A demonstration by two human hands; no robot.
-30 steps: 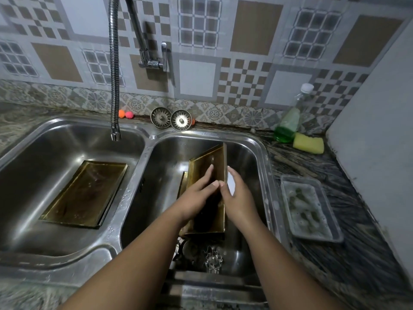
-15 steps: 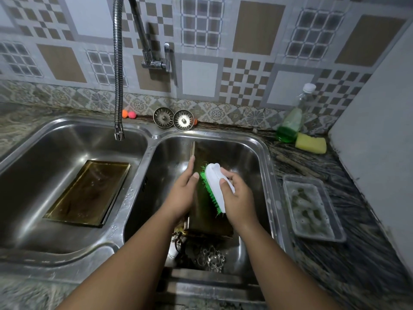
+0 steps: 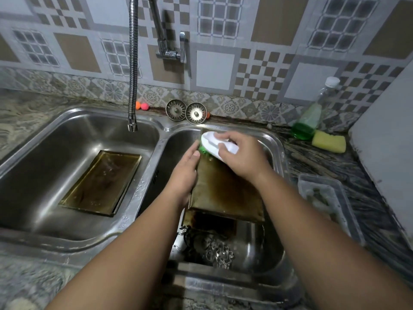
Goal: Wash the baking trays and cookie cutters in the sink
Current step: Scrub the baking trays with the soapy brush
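A stained golden baking tray (image 3: pixel 223 193) leans tilted in the right sink basin (image 3: pixel 273 144), its underside up. My left hand (image 3: pixel 184 175) holds its left edge, fingers along the rim. My right hand (image 3: pixel 242 155) grips a white scrubbing brush (image 3: pixel 211 143) with green bristles, pressed against the tray's far end. A second golden tray (image 3: pixel 100 182) lies flat in the left basin (image 3: pixel 44 153). Metal cookie cutters (image 3: pixel 220 253) sit at the bottom of the right basin, below the tilted tray. Another tray edge (image 3: pixel 207 222) shows under the held one.
A flexible tap spout (image 3: pixel 133 63) hangs over the left basin. Two sink strainers (image 3: pixel 185 110) stand at the back ledge. A bottle of green soap (image 3: pixel 309 117) and a yellow sponge (image 3: pixel 328 143) sit at the right. A clear plastic container (image 3: pixel 324 198) lies on the right counter.
The tray went from standing on edge to lying tilted with its underside up. My right hand brought up the brush and moved it to the tray's far end.
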